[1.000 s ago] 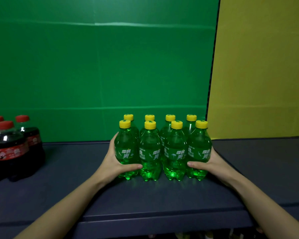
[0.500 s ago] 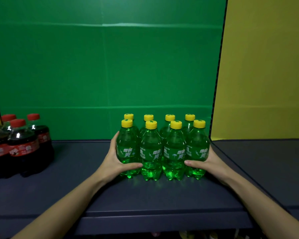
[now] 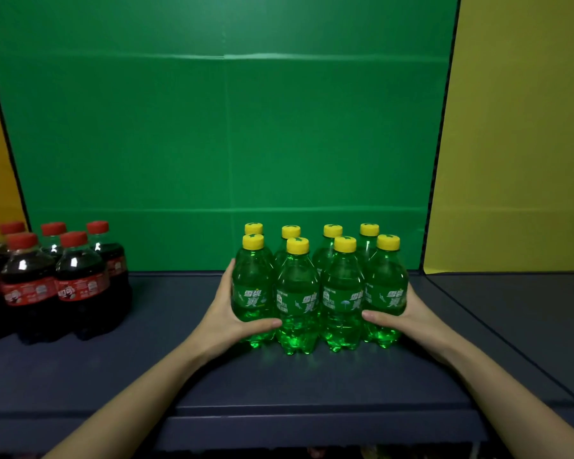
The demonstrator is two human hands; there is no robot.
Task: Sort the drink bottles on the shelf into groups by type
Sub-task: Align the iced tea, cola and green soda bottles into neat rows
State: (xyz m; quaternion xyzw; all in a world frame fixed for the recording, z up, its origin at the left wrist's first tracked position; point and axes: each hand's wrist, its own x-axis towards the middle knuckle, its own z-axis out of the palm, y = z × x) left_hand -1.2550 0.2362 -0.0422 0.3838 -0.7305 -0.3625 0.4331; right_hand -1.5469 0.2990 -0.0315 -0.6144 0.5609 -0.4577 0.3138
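Note:
Several green bottles with yellow caps [image 3: 318, 293] stand in two tight rows on the dark shelf [image 3: 179, 369]. My left hand [image 3: 231, 313] wraps round the leftmost front bottle, thumb across its front. My right hand [image 3: 408, 318] wraps round the rightmost front bottle the same way. The two hands squeeze the block between them. At the left, several dark cola bottles with red caps [image 3: 57, 279] stand together in their own cluster, apart from the green ones.
A green backdrop [image 3: 226, 134] rises behind the shelf, with yellow panels [image 3: 517, 134] on either side. The shelf's front edge [image 3: 312, 422] runs below my forearms. A seam [image 3: 497, 339] splits off a further shelf section on the right.
The view has swung left, so more cola bottles show at the left. My hands keep the same hold on the green block, which sits slightly further left against the backdrop.

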